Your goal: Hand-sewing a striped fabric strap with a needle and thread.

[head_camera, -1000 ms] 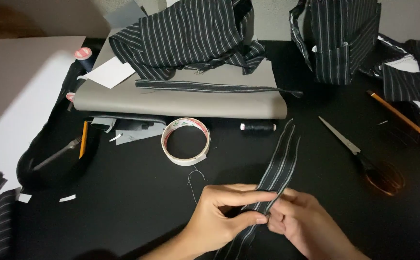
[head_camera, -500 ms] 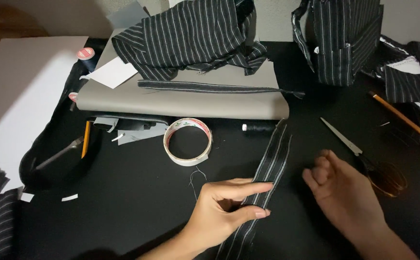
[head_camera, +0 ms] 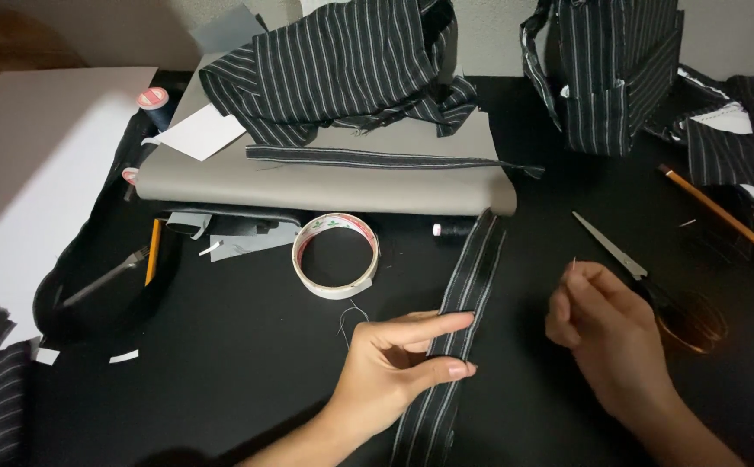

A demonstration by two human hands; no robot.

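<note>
The left hand (head_camera: pixel 394 363) is pressing the strip (head_camera: pixel 463 298) flat to the black desk (head_camera: pixel 247 363), forefinger laid across it and thumb tucked at its near edge; the grip is loose, more a pin than a pinch. Just left of it, the tape roll (head_camera: pixel 335 256) is lying flat, and a loose thread is curling between roll and hand.

The strip is lying in the middle of the desk, its long axis running from the near edge up and slightly right, its far end pointing at the grey board (head_camera: pixel 325 177) and almost touching it.

The right hand (head_camera: pixel 606 333) is hovering apart from the strip, fingers closing on what looks like a needle, its tip poking up above the forefinger. I judge that needle could prick the holding fingers, or the folded strip could spring open under so light a hold. The scissors (head_camera: pixel 645 277) are lying just behind the right hand, close enough to catch.
</note>
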